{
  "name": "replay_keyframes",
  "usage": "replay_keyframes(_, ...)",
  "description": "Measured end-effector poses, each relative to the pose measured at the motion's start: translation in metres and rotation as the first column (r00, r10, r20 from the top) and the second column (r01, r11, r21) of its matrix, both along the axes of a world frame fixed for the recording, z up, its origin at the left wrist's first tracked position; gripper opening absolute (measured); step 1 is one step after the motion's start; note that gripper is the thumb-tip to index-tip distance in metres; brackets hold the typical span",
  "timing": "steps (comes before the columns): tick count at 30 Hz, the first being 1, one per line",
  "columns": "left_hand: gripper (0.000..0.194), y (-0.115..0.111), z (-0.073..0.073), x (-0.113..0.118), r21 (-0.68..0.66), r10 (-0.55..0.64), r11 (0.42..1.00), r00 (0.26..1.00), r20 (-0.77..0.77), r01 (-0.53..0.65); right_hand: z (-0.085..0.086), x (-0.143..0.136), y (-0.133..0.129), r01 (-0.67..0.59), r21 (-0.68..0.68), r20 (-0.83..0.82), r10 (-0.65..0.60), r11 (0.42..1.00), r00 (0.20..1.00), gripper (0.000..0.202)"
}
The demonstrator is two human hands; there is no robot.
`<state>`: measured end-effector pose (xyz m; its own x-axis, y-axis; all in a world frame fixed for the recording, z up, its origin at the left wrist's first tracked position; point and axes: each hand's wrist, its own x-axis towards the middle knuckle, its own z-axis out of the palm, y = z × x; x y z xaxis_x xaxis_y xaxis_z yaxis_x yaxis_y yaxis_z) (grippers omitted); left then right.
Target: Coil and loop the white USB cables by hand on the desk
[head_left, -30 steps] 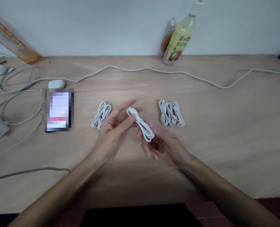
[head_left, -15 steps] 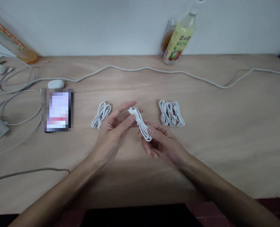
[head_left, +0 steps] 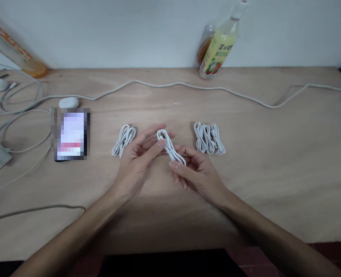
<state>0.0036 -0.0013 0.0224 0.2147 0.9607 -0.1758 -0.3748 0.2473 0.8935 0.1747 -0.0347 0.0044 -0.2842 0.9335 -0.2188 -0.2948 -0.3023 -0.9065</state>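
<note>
A coiled white cable (head_left: 170, 146) is held above the table between both my hands. My left hand (head_left: 141, 154) pinches its upper end with the thumb, the other fingers stretched behind it. On the lower end, my right hand (head_left: 196, 169) has its thumb in front and its fingers curled behind. Left of my left hand lie white cable bundles (head_left: 124, 140), partly covered by that hand. A row of three white cable bundles (head_left: 209, 138) lies just beyond my right hand.
At left are a phone (head_left: 71, 134) with a blurred screen, a white earbud case (head_left: 69, 102) and loose cables. A long white cable (head_left: 178, 83) crosses the table's back. By the wall stand a yellow-labelled bottle (head_left: 218, 52) and an orange-labelled bottle (head_left: 13, 46).
The coiled cable has turned over in my fingers, showing another side. My right thumb has shifted left and down to its lower end. My left hand stays nearly still.
</note>
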Motion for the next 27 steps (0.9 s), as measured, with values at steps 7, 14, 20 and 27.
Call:
replay_keyframes(7, 0.036, -0.0002, 0.0004, -0.0005, 0.015, 0.016, 1.0, 0.998, -0.068, -0.015, 0.0018, -0.0049, -0.0028, 0.127, 0.108, 0.114, -0.139, 0.986, 0.984, 0.028)
replay_keyframes(14, 0.037, 0.0, -0.0043, -0.003, 0.063, 0.004, 0.998, 0.987, -0.16, 0.006, 0.0024, -0.0051, -0.0028, 0.122, 0.121, 0.108, -0.135, 0.985, 0.985, 0.031)
replay_keyframes(20, 0.033, -0.0024, -0.0013, -0.0038, 0.132, -0.034, 0.99, 0.985, -0.172, 0.057, -0.0019, 0.0008, -0.0015, 0.051, 0.063, 0.071, -0.055, 0.997, 0.996, 0.029)
replay_keyframes(27, 0.027, -0.0046, -0.0004, -0.0025, 0.136, -0.067, 0.987, 0.987, -0.144, 0.086, -0.0021, 0.0005, 0.0, 0.047, 0.048, 0.023, -0.048, 0.998, 0.999, 0.028)
